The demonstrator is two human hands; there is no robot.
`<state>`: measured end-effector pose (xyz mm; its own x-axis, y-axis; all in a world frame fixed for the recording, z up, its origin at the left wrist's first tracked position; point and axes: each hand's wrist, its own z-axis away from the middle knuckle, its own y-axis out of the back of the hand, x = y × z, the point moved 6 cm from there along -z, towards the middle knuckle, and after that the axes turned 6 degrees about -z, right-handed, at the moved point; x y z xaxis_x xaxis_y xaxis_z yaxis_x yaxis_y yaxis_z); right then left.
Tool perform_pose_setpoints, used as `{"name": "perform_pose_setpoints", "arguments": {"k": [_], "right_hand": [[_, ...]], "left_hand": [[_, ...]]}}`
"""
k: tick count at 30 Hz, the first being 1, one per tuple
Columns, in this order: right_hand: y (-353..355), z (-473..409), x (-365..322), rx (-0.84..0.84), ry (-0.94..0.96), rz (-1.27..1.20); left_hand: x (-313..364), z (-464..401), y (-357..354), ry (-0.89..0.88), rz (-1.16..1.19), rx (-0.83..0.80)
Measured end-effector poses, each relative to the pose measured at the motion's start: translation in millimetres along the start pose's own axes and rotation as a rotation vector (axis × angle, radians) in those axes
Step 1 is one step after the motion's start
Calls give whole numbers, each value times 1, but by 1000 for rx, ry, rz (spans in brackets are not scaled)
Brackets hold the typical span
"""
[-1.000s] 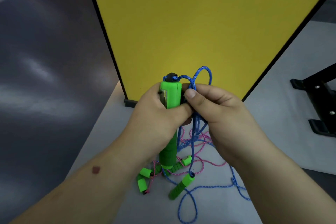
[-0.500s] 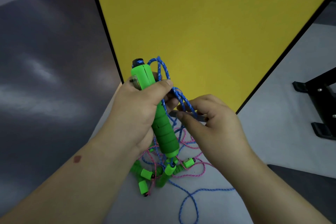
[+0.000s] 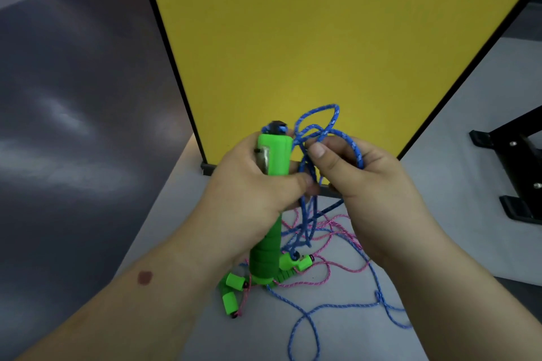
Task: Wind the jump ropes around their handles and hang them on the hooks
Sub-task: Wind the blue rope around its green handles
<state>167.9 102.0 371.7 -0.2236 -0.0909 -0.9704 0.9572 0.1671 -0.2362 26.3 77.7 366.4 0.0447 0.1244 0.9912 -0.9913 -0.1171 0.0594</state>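
Winding barely begun: left hand (image 3: 258, 193) grips the upright green handle (image 3: 271, 184), right hand (image 3: 360, 182) pinches blue rope (image 3: 331, 129) loops at 3 o'clock (pink rope (image 3: 337, 269) untouched, nothing hung).

The left hand (image 3: 252, 187) grips a green handle (image 3: 271, 202) upright, just in front of the yellow board (image 3: 322, 32). The right hand (image 3: 360, 182), beside the handle, pinches loops of the blue rope (image 3: 328, 126) near its top end. Below the handle, on the grey floor (image 3: 337, 337), lie more green handles (image 3: 231, 299) w/ pink rope (image 3: 340, 268) & blue rope tangled.
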Motion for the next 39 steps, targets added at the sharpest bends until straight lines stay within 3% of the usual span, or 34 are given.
{"name": "perform_pose_setpoints", "arguments": {"k": [6,11,16,20,24,27,31,34,37,39], "right_hand": [[6,6,15,124,-4,362],[-7,17,6,99,342,732],[-8,8,16,-15,206,703],[-4,5,-1,-30,150,406],[-3,3,-12,35,159,208],[0,3,-13,51,137,85],[-1,4,-5,4,48,142],[-6,7,10,-19,6,327],[-4,12,10,53,103,533],[-6,12,9,17,133,655]], "left_hand": [[4,-7,15,106,357,156],[2,-8,18,180,495,164],[4,-3,11,215,534,108],[5,-6,21,106,327,136],[18,7,2,-96,-192,-90],[17,8,0,-171,-355,24],[8,0,16,-15,-8,211],[5,-5,14,96,322,168],[3,-7,13,146,472,148],[1,-7,11,181,543,126]]}}
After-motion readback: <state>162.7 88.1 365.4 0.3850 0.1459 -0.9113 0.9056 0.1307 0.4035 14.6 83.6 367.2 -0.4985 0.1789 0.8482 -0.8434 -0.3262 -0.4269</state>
